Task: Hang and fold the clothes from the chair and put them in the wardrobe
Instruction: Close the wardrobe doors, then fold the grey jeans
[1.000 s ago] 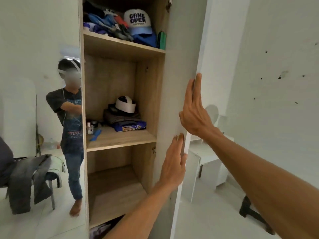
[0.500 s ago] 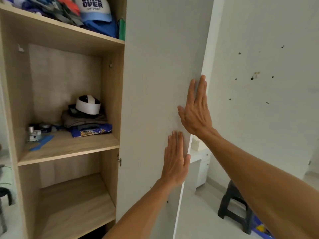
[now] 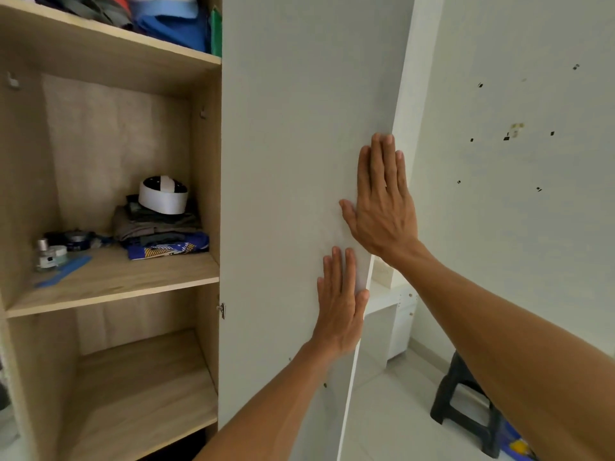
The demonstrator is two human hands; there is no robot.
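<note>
Right hand (image 3: 382, 207) and left hand (image 3: 339, 304) lie flat, fingers straight, gripping nothing, on the wardrobe door (image 3: 293, 144), right above left, beside its upright free edge. The shelves (image 3: 116, 284) lie left of both hands. Chair clothes: out of view.

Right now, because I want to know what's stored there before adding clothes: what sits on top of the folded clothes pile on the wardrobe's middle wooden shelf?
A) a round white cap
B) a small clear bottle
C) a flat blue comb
A: the round white cap rests on the grey folded clothes pile on the middle wooden shelf. The flat blue comb and the small clear bottle lie apart, to its left.
</note>
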